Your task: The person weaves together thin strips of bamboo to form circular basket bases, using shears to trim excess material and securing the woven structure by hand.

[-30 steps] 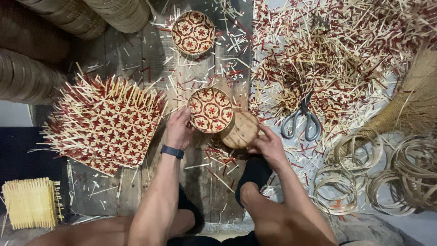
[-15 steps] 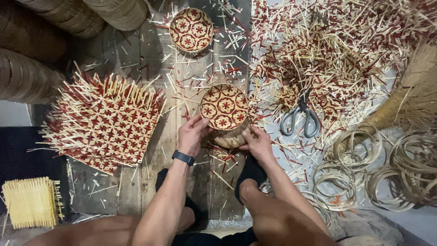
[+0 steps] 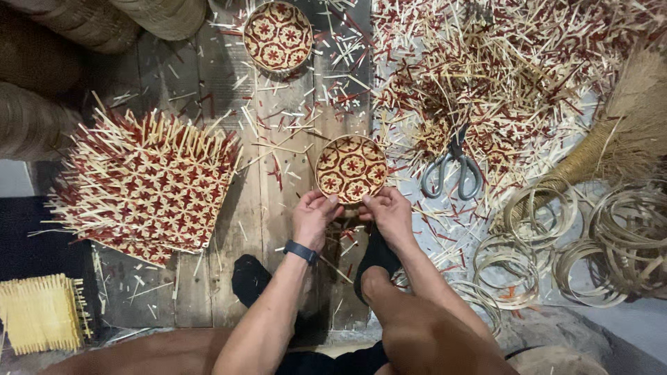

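Note:
A small round woven basket (image 3: 351,167), red and cream with a star pattern, lies flat on the wooden board (image 3: 271,208) in front of me. My left hand (image 3: 314,219) grips its near-left rim with the fingertips; a dark band sits on that wrist. My right hand (image 3: 389,214) grips the near-right rim. Both hands press on the basket's edge. A second, similar round basket (image 3: 278,35) rests farther away at the top of the board.
A stack of square woven red-and-cream mats with protruding strip ends (image 3: 146,184) lies left. Grey scissors (image 3: 451,167) lie right among a heap of cut strips (image 3: 486,76). Bamboo rings (image 3: 590,243) pile at right, a broom (image 3: 625,132) above them, yellow sticks (image 3: 42,312) bottom left.
The basket was held tilted over a wooden block a second ago; it has turned and now lies flat, pattern up, slightly right, both hands at its near rim.

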